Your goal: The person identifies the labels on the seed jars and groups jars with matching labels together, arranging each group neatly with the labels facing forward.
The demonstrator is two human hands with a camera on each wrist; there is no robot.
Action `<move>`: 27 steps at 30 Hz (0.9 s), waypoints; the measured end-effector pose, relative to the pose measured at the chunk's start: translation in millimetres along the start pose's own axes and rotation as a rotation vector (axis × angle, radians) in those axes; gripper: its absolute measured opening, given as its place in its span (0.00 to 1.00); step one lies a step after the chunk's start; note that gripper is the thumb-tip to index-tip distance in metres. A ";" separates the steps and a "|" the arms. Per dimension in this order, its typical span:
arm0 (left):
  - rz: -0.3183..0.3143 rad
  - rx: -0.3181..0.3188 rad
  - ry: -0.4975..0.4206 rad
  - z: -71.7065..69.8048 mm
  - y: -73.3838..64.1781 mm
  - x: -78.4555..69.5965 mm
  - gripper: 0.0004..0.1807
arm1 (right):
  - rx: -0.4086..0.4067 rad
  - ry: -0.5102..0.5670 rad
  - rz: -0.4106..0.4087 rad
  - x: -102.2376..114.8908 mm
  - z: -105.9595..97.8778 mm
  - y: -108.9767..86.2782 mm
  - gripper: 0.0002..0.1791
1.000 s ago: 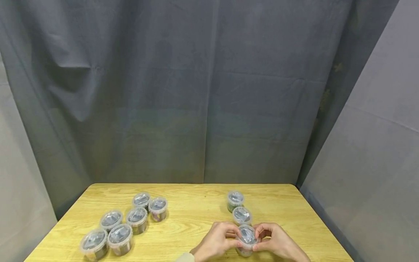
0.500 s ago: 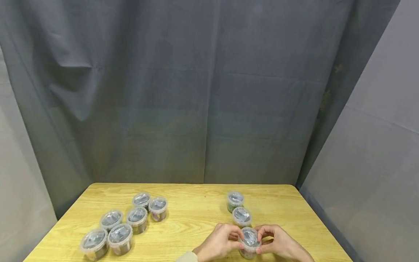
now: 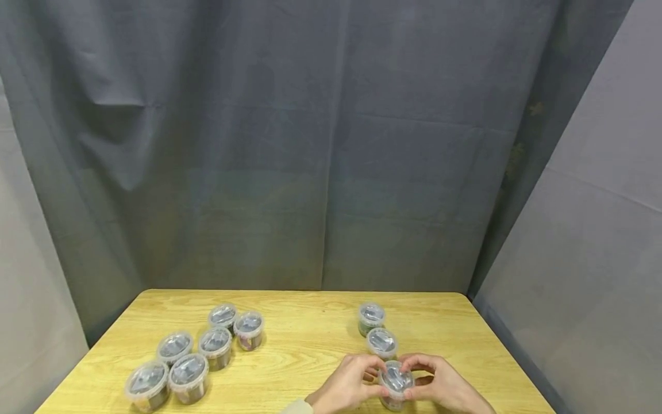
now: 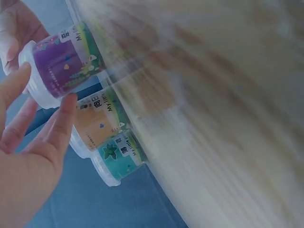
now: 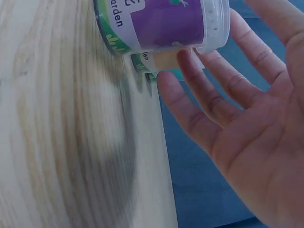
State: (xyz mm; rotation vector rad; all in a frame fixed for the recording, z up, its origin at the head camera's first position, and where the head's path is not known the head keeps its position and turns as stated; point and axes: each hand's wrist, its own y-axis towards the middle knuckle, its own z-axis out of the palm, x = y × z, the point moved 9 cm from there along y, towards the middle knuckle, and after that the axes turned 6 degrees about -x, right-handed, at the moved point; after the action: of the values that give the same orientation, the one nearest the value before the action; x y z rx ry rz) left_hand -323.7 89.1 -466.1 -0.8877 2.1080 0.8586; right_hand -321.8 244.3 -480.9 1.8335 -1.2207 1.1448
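A small clear plastic tub [image 3: 396,380] with a purple label [image 4: 59,66] stands upright at the near end of a row on the right. My left hand [image 3: 347,384] grips its lid rim from the left between thumb and fingers. From the right my right hand [image 3: 441,384] pinches the same rim, fingertips over the lid's edge. Directly behind come a tub with an orange label [image 4: 97,122] and, farthest back, one with a teal label [image 4: 121,159]. In the right wrist view, the purple-labelled tub [image 5: 166,23] largely covers those two.
On the left of the wooden table [image 3: 289,368] several similar lidded tubs [image 3: 189,376] stand in a loose cluster. A grey curtain [image 3: 248,172] hangs behind the table's far edge, and a pale cloth panel [image 3: 584,241] is at the right.
The purple-labelled tub, held by both hands, has shifted slightly toward me and to the right. The other tubs stay where they were.
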 end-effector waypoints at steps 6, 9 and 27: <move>-0.014 -0.026 0.022 -10.7 -3.8 2.0 0.15 | -0.174 -0.066 0.014 8.2 -11.3 4.4 0.17; -0.015 -0.049 0.031 -18.4 -6.0 3.9 0.14 | -0.338 -0.124 0.037 12.9 -19.5 5.4 0.15; -0.089 -0.228 0.085 -93.6 -34.4 33.2 0.12 | -0.484 -0.490 -0.042 65.1 21.0 27.8 0.03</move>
State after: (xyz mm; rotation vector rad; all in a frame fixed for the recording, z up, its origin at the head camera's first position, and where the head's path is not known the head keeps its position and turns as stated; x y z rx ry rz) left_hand -345.4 -12.7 -451.0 -1.1464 2.0524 1.0453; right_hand -329.2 192.4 -429.0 1.7852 -1.5535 0.3230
